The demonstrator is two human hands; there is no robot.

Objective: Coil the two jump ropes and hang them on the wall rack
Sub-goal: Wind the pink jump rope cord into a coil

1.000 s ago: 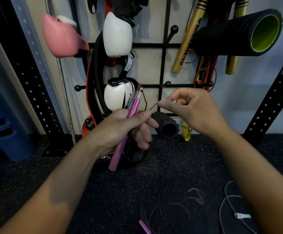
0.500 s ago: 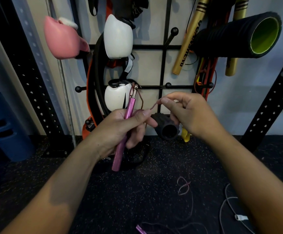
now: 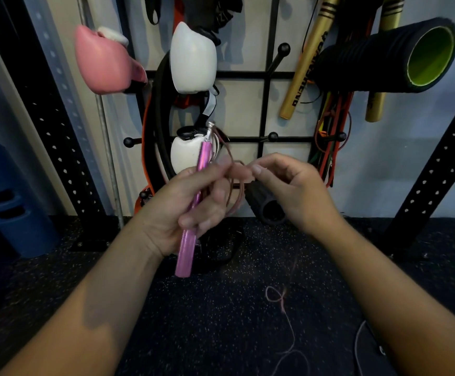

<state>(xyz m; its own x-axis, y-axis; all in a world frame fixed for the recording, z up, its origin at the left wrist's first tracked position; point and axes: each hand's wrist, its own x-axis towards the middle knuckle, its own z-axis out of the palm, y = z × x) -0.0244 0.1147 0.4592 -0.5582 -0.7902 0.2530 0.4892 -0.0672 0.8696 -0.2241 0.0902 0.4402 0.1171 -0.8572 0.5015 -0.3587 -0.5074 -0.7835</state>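
Note:
My left hand (image 3: 191, 207) grips a pink jump rope handle (image 3: 193, 210) that stands nearly upright, its metal tip near the lower white glove. A thin pink cord (image 3: 282, 297) runs from the tip in a loop between both hands and trails down onto the floor. My right hand (image 3: 291, 191) pinches that cord close to my left thumb. Part of a second, white rope (image 3: 356, 346) lies on the floor at lower right. The black wall rack (image 3: 271, 77) with ball-tipped pegs is straight ahead.
On the rack hang a pink boxing glove (image 3: 104, 61), two white gloves (image 3: 193, 58), gold sticks (image 3: 305, 63), coloured bands (image 3: 329, 142) and a black foam roller (image 3: 394, 55). A small black roller (image 3: 268, 206) leans at the wall base. Perforated black uprights (image 3: 432, 175) flank the rack.
My right hand has come closer to my left, bringing a loop of cord to the thumb. More cord has risen off the floor. The second pink handle is out of sight.

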